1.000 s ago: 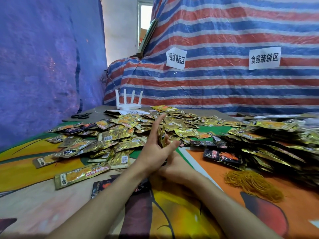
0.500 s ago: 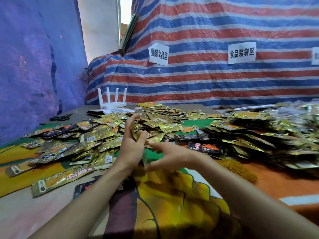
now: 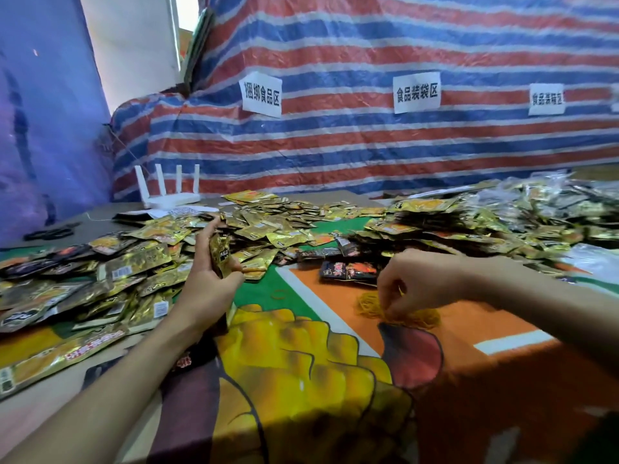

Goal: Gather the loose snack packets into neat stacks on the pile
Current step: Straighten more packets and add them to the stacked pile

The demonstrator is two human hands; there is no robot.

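Left hand [image 3: 207, 279] is raised off the tabletop [image 3: 502, 316], forearm coming in from the lower left, wrist straight. Its fingers stretch upward behind a small stack of gold snack packets [image 3: 220, 254] and the thumb clamps across the near face. The stack stands on edge, roughly upright, just in front of the loose snack packets [image 3: 134, 262] spread over the left half of the tabletop.

Right hand [image 3: 418, 283] comes in from the right edge, palm down and knuckles up. The fingers curl downward and the tips pinch into the rubber bands [image 3: 368, 306], a yellow heap on the orange print. A strand shows between thumb and forefinger.

The two hands are well apart. A single rubber band [image 3: 280, 294] lies flat between them.

The pile [image 3: 469, 222] of gathered gold packets sits beyond the right hand and runs to the right edge. A black-and-red packet [image 3: 348, 271] lies at its near edge, just beyond the bands.

A white router [image 3: 167, 195] and scissors [image 3: 50, 232] are at far left. Behind them hangs a striped tarp [image 3: 368, 145] with paper signs [image 3: 416, 92].
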